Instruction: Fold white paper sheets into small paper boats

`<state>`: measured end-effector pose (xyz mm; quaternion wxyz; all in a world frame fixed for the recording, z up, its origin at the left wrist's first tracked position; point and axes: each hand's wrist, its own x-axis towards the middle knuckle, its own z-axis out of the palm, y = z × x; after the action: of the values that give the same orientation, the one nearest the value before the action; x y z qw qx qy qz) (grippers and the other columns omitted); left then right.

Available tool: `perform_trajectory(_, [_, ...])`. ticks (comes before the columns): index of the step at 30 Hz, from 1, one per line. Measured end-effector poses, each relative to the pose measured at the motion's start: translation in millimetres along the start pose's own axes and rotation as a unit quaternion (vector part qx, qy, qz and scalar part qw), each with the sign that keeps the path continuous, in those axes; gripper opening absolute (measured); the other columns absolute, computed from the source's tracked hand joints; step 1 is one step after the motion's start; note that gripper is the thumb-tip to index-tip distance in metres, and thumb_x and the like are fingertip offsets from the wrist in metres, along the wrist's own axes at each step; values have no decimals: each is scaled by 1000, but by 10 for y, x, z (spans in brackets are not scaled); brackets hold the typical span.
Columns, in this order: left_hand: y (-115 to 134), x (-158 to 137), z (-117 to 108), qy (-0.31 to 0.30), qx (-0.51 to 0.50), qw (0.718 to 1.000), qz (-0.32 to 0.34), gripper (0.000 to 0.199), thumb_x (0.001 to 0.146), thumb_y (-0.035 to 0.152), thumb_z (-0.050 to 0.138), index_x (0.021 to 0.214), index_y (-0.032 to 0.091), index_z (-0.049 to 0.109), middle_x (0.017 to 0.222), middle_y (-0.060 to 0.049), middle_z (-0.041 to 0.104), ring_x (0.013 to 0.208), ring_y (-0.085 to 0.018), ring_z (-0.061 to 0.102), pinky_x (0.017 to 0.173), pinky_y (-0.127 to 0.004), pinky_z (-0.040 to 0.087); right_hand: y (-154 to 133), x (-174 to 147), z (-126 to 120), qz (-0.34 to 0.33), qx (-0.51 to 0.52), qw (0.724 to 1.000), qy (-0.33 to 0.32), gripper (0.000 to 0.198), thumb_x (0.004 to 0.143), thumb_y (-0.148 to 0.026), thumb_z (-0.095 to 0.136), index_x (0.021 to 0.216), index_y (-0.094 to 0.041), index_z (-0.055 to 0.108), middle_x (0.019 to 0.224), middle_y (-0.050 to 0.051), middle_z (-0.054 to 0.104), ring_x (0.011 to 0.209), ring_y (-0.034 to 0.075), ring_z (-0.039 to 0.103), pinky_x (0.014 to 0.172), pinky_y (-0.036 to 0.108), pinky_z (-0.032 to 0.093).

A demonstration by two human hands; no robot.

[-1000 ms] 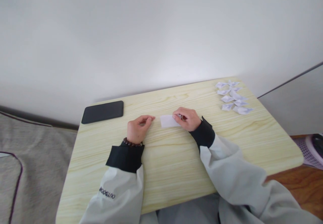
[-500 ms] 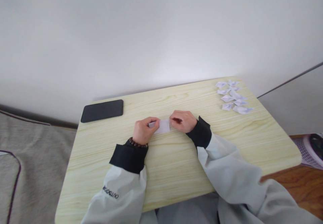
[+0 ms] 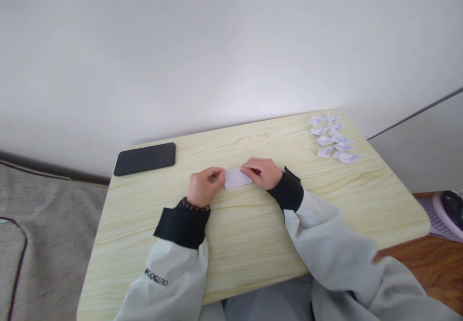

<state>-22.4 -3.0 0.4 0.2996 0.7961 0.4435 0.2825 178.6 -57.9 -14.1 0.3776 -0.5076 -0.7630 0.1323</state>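
A small white rectangle of paper point(image 3: 237, 178) lies between my two hands, close to the wood-grain tabletop point(image 3: 249, 244). My left hand point(image 3: 205, 186), with a dark bead bracelet at the wrist, pinches the paper's left edge between thumb and forefinger. At the upper right part of the paper, my right hand point(image 3: 264, 172) is closed with its fingertips on the sheet. Several folded white paper boats point(image 3: 333, 140) stand in two rows at the table's far right corner.
A black smartphone point(image 3: 144, 159) lies at the table's far left corner. Behind the table rises a white wall point(image 3: 217, 46). Grey fabric point(image 3: 58, 234) spreads at the left, and a lilac perforated basket point(image 3: 439, 215) stands beyond the right edge.
My left hand has slid left to the paper's left edge, baring more of the sheet. My right fingers now overlap the paper's right side, where before they were at its edge.
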Motion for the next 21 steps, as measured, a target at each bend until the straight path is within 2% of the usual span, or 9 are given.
perform_trajectory(3, [-81, 22, -83, 24, 11, 999, -36, 19, 77, 29, 55, 75, 19, 71, 74, 1, 72, 65, -12, 64, 64, -20, 50, 70, -19, -81, 23, 1, 1000, 15, 26, 90, -28, 44, 77, -16, 62, 68, 2, 61, 56, 9, 50, 55, 20, 37])
perform_trajectory(6, [-85, 28, -79, 18, 3, 999, -28, 21, 80, 32, 55, 78, 19, 71, 78, 0, 73, 68, -13, 64, 66, -22, 50, 90, -28, -79, 36, -14, 999, -7, 26, 90, -29, 45, 77, -16, 63, 68, 2, 62, 55, 9, 50, 54, 20, 36])
perform_trajectory(9, [-44, 27, -13, 8, -1, 1000, 23, 22, 83, 32, 53, 86, 19, 70, 84, -2, 72, 67, -12, 63, 65, -23, 50, 68, -20, -12, 59, -48, 997, -31, 26, 89, -34, 48, 76, -17, 64, 67, 1, 62, 56, 9, 50, 54, 21, 34])
perform_trajectory(15, [-58, 43, 80, -31, 77, 974, 209, 14, 80, 27, 61, 89, 21, 71, 89, -5, 67, 84, -17, 58, 78, -31, 48, 0, 13, 96, 154, -75, 985, -3, 25, 84, -39, 56, 75, -18, 65, 65, 0, 62, 57, 9, 51, 54, 21, 34])
perform_trajectory(18, [-89, 41, 100, -13, 132, 964, 230, 16, 81, 27, 61, 91, 23, 72, 87, -5, 66, 78, -17, 54, 72, -31, 48, -22, -2, 125, 179, -75, 980, 37, 23, 81, -39, 61, 78, -17, 66, 69, 1, 63, 56, 10, 52, 56, 22, 38])
perform_trajectory(21, [-96, 34, 113, 3, 160, 959, 235, 17, 82, 29, 60, 91, 23, 72, 85, -5, 64, 77, -17, 52, 71, -30, 47, -15, -53, 138, 143, -53, 987, 56, 20, 82, -34, 61, 89, -17, 67, 76, 3, 65, 57, 10, 53, 58, 23, 43])
